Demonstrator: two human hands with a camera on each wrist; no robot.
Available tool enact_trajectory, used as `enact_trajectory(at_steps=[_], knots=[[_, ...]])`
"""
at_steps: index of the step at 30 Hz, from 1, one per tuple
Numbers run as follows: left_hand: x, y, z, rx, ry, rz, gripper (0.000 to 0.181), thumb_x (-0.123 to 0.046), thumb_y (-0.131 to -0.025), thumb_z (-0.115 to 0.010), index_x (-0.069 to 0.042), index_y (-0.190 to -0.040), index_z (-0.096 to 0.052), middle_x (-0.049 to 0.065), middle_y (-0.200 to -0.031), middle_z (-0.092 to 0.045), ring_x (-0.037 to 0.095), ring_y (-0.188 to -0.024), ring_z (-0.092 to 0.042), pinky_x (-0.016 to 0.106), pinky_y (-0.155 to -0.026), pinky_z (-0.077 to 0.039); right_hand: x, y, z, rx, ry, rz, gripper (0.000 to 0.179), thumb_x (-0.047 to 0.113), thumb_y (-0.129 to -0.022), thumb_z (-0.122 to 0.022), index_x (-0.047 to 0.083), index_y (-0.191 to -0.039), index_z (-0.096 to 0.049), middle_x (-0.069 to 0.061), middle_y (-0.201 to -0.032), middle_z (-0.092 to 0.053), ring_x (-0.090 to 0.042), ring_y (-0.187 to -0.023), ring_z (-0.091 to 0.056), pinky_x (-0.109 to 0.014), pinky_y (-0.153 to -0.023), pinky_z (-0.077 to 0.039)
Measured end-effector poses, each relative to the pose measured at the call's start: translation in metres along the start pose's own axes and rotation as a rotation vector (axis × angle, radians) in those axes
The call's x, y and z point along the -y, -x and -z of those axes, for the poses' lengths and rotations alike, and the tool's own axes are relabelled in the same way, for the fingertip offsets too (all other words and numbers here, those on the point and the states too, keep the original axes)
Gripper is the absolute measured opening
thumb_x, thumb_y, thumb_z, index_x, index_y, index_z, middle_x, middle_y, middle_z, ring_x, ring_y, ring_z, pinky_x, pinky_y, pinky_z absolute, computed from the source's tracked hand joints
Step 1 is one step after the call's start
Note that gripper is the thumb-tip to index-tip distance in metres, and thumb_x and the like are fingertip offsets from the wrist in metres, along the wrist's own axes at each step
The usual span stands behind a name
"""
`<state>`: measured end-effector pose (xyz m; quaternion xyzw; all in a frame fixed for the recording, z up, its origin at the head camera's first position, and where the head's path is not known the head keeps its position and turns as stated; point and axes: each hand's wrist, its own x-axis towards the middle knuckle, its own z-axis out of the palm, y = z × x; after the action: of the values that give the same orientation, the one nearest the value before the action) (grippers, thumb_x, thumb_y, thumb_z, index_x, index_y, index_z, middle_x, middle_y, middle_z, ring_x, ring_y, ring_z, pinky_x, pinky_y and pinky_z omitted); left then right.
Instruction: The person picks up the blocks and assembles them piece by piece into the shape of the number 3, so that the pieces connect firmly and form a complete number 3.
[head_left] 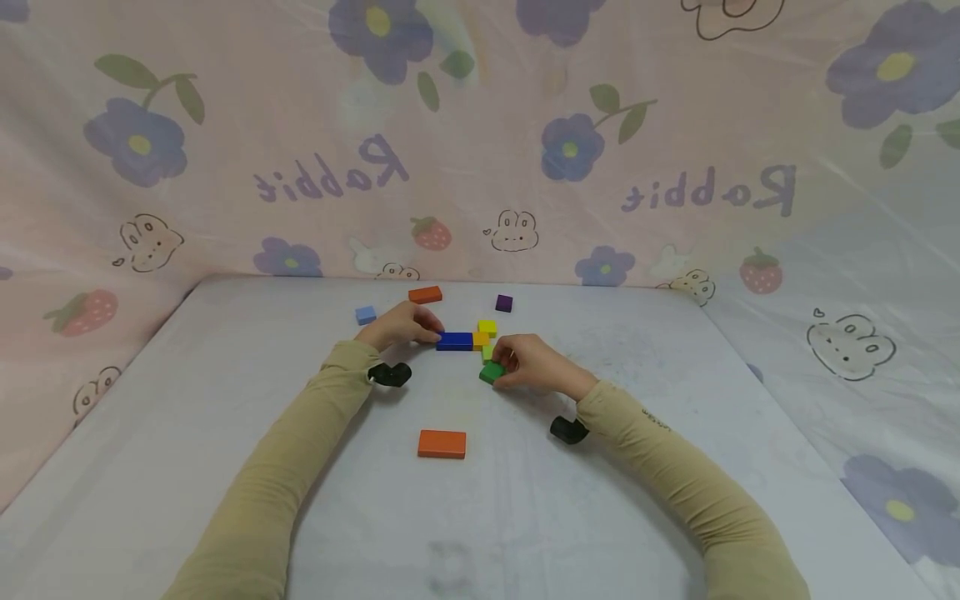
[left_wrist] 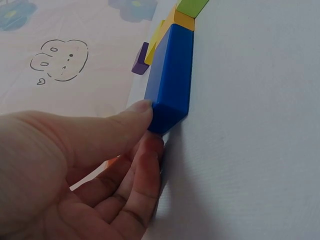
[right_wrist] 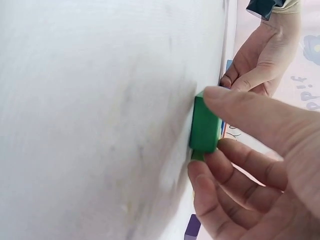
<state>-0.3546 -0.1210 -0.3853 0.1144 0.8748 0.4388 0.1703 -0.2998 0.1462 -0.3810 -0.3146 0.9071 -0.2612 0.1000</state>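
Note:
My left hand (head_left: 403,325) is at the left end of a long dark blue block (head_left: 454,342), its thumb and a fingertip pinching that end in the left wrist view. An orange-yellow block (head_left: 481,341) adjoins the blue block's right end, with a yellow block (head_left: 487,328) behind it. A light green block (head_left: 487,355) sits in front of the orange-yellow one. Nearest me in this row, a green block (right_wrist: 205,125) is pinched between the thumb and fingers of my right hand (head_left: 534,365). The green block looks turned at an angle to the light green one.
An orange-red block (head_left: 442,444) lies on the white tabletop (head_left: 360,517) nearer me. Farther back are another orange-red block (head_left: 425,294), a light blue block (head_left: 365,315) and a purple block (head_left: 504,303). A printed curtain (head_left: 480,117) stands behind the table.

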Motion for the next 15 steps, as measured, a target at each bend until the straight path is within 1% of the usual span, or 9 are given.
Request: enact_trajectory(at_steps=[9,15], knots=[[-0.001,0.0,0.0,-0.002,0.0,0.005,0.021,-0.011,-0.088,-0.07,-0.005,-0.108,-0.068,0.009,-0.101,-0.064,0.023,-0.091,-0.054,0.029,-0.083,-0.045,0.002,0.001,0.001,0.006,-0.006,-0.018,0.036,0.016,-0.076,-0.082,0.004,-0.103,-0.061,-0.003,-0.089,-0.06,-0.017,-0.08,-0.054,-0.026,-0.072,-0.049],[0.0,0.0,0.001,-0.001,0.005,0.009,0.021,-0.011,-0.088,-0.07,-0.005,-0.108,-0.068,0.009,-0.101,-0.064,0.023,-0.091,-0.054,0.029,-0.082,-0.045,0.005,0.004,0.012,-0.007,0.006,0.041,0.037,0.016,-0.077,-0.081,0.001,-0.107,-0.063,-0.008,-0.092,-0.063,-0.018,-0.081,-0.057,-0.027,-0.073,-0.05]])
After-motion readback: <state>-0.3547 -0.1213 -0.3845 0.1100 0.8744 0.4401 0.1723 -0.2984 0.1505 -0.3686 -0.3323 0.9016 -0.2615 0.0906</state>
